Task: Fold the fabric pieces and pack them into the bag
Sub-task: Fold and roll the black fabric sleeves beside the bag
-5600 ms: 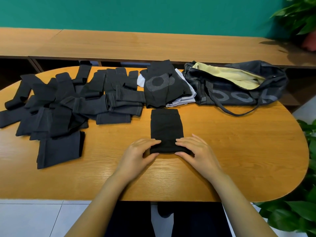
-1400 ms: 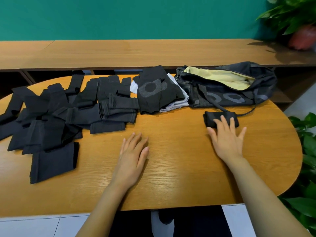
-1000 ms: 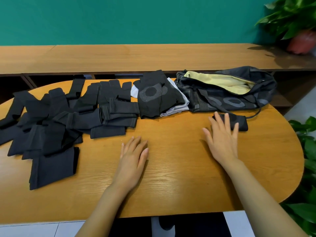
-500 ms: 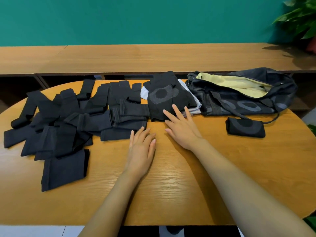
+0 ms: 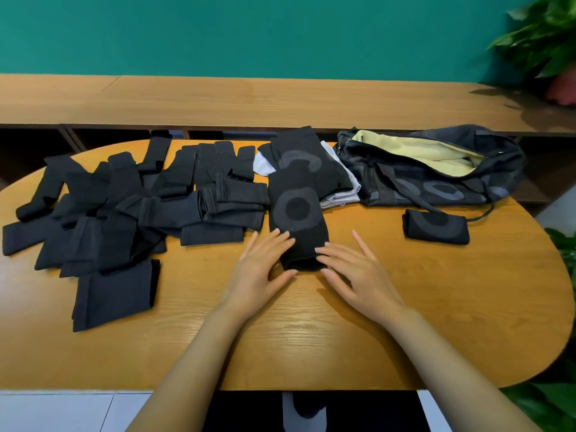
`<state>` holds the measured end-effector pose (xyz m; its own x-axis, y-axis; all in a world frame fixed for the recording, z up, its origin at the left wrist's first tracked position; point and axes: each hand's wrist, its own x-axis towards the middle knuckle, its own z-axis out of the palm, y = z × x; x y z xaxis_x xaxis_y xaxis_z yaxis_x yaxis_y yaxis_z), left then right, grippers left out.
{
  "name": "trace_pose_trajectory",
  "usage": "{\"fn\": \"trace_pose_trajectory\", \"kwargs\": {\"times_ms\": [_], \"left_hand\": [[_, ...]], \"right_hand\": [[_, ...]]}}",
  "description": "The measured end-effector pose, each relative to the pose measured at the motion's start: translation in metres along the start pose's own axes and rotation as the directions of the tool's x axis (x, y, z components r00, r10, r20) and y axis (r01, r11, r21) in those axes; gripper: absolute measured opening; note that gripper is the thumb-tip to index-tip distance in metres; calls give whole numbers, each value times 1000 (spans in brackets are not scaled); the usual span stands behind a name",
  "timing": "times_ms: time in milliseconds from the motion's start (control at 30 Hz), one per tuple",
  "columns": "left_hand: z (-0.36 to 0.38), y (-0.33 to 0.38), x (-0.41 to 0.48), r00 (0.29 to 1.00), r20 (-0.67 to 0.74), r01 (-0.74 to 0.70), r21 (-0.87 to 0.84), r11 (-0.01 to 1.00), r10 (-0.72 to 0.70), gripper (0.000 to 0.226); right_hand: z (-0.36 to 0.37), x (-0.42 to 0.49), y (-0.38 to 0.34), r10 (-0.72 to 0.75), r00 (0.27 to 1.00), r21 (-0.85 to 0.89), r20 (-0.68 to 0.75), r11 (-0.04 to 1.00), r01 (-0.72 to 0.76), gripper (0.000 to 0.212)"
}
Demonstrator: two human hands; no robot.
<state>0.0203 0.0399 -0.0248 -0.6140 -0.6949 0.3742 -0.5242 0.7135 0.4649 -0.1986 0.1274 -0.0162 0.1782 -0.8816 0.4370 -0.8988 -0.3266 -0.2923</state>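
A black fabric piece with a grey ring mark [image 5: 297, 219] lies lengthwise in the middle of the oval wooden table [image 5: 405, 322]. My left hand [image 5: 260, 269] and my right hand [image 5: 355, 271] lie flat with straight fingers on either side of its near end, fingertips touching it. A folded black piece [image 5: 435, 227] sits in front of the dark duffel bag [image 5: 436, 182], which is unzipped and shows a yellow lining. Several unfolded black pieces [image 5: 124, 207] are heaped on the left.
A small stack of black and white fabric [image 5: 330, 173] lies between the heap and the bag. A long wooden bench [image 5: 249, 101] runs behind the table under a green wall. Potted plants [image 5: 548, 42] stand at the right.
My right hand left the folded piece by the bag, reached to the stack and drew a ring-marked piece toward me. Both hands now rest at its near end.
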Motion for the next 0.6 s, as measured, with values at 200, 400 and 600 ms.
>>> {"fn": "trace_pose_trajectory", "kwargs": {"times_ms": [200,400,600], "left_hand": [[0,6,-19,999,43,-33,42,999,31,51],[-2,10,-33,998,-50,34,-56,998,-37,51],[-2,9,-33,996,-66,47,-97,994,-54,58]], "right_hand": [[-4,-28,-9,49,998,114,-26,992,-46,22],[2,-23,-12,80,991,102,110,991,-92,64],[9,-24,-6,69,996,74,49,995,-73,37]]}}
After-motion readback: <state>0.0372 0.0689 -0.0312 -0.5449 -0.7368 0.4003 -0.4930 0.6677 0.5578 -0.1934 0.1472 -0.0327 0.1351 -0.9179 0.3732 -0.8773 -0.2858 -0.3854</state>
